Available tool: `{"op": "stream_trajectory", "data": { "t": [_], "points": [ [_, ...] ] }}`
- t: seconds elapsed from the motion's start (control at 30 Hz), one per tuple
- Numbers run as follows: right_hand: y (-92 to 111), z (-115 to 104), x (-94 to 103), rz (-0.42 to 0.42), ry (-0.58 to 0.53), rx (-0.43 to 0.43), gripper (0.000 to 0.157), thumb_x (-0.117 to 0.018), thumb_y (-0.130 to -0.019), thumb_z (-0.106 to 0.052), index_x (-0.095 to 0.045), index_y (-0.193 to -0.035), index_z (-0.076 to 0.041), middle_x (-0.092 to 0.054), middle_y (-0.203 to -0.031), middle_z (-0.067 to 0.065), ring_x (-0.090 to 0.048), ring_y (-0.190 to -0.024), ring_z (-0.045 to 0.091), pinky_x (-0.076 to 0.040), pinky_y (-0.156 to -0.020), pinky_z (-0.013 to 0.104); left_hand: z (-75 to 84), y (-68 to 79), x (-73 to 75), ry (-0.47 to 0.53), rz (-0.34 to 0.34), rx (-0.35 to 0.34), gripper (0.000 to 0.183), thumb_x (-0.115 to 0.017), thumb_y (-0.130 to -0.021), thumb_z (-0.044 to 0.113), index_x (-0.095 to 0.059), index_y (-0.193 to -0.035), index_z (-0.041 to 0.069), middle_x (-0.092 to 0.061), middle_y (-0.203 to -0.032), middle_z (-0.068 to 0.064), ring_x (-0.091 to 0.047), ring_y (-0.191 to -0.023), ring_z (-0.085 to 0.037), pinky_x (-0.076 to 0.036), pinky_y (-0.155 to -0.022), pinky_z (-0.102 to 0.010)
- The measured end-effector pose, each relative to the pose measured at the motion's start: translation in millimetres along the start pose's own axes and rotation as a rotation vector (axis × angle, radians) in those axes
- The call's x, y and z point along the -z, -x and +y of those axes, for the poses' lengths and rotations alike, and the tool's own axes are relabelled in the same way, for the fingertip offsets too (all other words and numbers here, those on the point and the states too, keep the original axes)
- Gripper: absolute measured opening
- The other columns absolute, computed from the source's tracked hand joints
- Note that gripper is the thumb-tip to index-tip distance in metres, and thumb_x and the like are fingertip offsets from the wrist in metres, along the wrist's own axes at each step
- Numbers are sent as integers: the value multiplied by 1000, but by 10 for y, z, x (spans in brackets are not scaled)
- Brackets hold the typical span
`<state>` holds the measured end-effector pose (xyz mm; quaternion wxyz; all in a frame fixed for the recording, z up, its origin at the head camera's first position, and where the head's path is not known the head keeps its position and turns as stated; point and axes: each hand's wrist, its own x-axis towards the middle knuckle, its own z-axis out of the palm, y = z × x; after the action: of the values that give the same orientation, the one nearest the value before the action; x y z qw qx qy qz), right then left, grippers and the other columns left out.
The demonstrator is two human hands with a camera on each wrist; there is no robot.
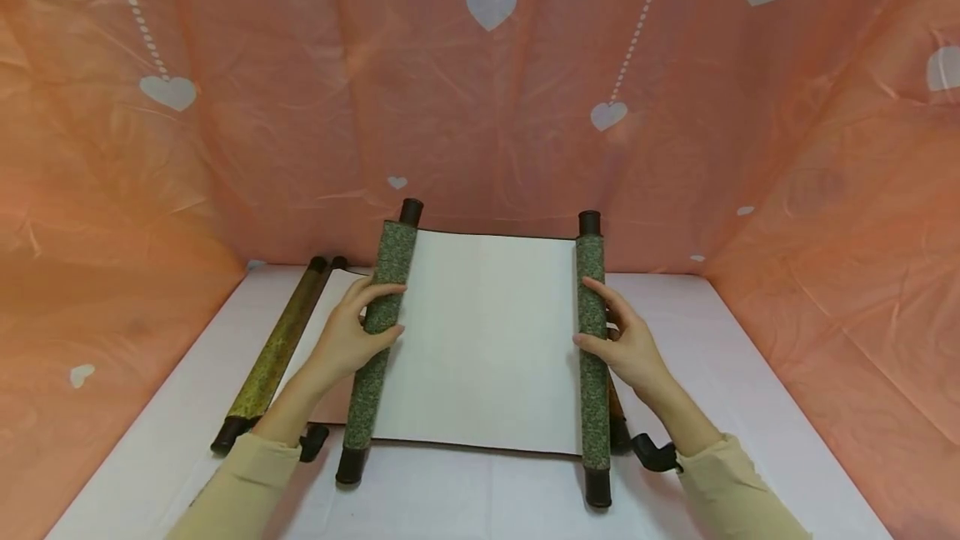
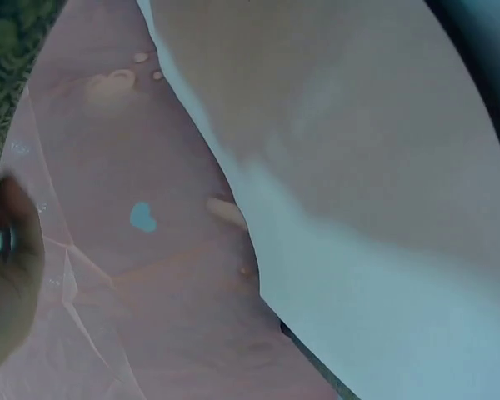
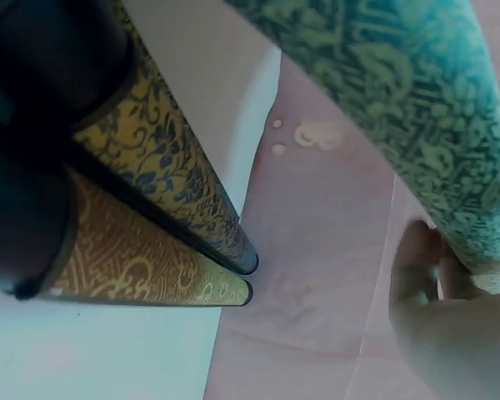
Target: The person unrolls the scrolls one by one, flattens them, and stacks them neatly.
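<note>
A scroll with green patterned rollers and dark end knobs is spread between both hands, its blank white sheet [image 1: 487, 340] facing up. My left hand [image 1: 356, 327] grips the left roller [image 1: 396, 261], thumb and fingers curled over it. On the other side, my right hand [image 1: 628, 348] pinches the right roller [image 1: 594, 407] about midway. The green scroll overlaps other scrolls below it. A gold-patterned roller [image 1: 276, 348] lies left of my left hand. In the right wrist view, a yellow roller with dark flowers [image 3: 171, 158] lies beside an orange-brown roller [image 3: 125, 242], both under the green one.
The scrolls are over a white-covered table [image 1: 180, 457]. Pink-orange sheeting with pale hearts [image 1: 491, 7] hangs behind and along both sides. Another white sheet [image 1: 318, 307] shows beneath, right of the gold roller. Dark wrist cameras [image 1: 655, 452] sit near the sleeves.
</note>
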<state>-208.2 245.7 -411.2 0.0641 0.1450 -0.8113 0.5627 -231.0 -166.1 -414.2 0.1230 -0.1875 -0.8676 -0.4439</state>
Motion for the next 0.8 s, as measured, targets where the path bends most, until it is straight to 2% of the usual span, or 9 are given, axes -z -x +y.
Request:
{"op": "stream_trajectory", "data": {
  "t": [0.13,0.33,0.43,0.53,0.57,0.63,0.7,0.77,0.8],
  "points": [
    [-3,1,31,-5,18,-17,80,-75,-95,-4,-38,-162,-25,-49,-149,22,-55,-117,35,-52,-83,35,-19,0,41,-6,11,-24,55,-78,-90,2,-61,-141,12,-38,-159,-22,-22,-152,-49,-35,-107,-73],
    [-5,7,74,-30,30,-8,77,-71,-96,-1,-37,-163,-21,-33,-164,21,-48,-134,43,-45,-101,54,-74,29,106,-32,1,-44,55,-77,-92,3,-59,-144,11,-34,-160,-25,-39,-141,-50,-48,-94,-61],
    [-5,18,85,-41,25,-6,75,-66,-96,4,-38,-162,-17,-28,-167,20,-39,-144,47,-39,-109,62,-98,49,143,-39,-8,-39,55,-76,-94,4,-58,-145,11,-32,-161,-25,-45,-135,-49,-51,-94,-61],
    [-8,21,100,-43,37,-13,75,-60,-94,9,-39,-162,-16,-26,-169,17,-30,-151,45,-37,-111,59,-110,67,184,-39,-19,-38,54,-74,-95,3,-59,-146,11,-32,-162,-26,-42,-140,-50,-51,-95,-63],
    [-10,18,106,-43,41,-22,75,-58,-93,10,-40,-162,-16,-26,-169,16,-32,-149,44,-40,-107,56,-114,72,197,-40,-23,-35,53,-72,-96,3,-59,-146,11,-32,-162,-26,-41,-141,-50,-51,-95,-64],
    [-18,14,121,-45,33,-49,77,-54,-91,11,-41,-161,-18,-27,-169,14,-39,-141,40,-43,-95,47,-117,84,225,-39,-31,-28,52,-69,-97,1,-59,-146,12,-32,-162,-27,-39,-143,-52,-50,-95,-65],
    [-25,8,137,-47,21,-81,78,-51,-90,11,-42,-161,-20,-26,-169,13,-40,-130,36,-40,-84,41,-123,94,246,-41,-34,-15,52,-65,-97,0,-59,-147,13,-34,-161,-27,-40,-142,-52,-50,-93,-64],
    [-33,9,147,-50,-4,-101,79,-51,-89,11,-42,-161,-20,-25,-170,13,-37,-124,35,-38,-79,41,-134,100,261,-49,-29,-7,53,-62,-95,-2,-60,-147,14,-36,-159,-26,-42,-141,-52,-49,-89,-61],
    [-35,10,149,-52,-14,-108,79,-52,-90,10,-41,-161,-21,-24,-170,13,-39,-126,35,-39,-80,40,-136,102,268,-53,-25,-6,54,-62,-95,-2,-60,-146,13,-37,-159,-26,-42,-140,-52,-48,-87,-59]
  ]
}}
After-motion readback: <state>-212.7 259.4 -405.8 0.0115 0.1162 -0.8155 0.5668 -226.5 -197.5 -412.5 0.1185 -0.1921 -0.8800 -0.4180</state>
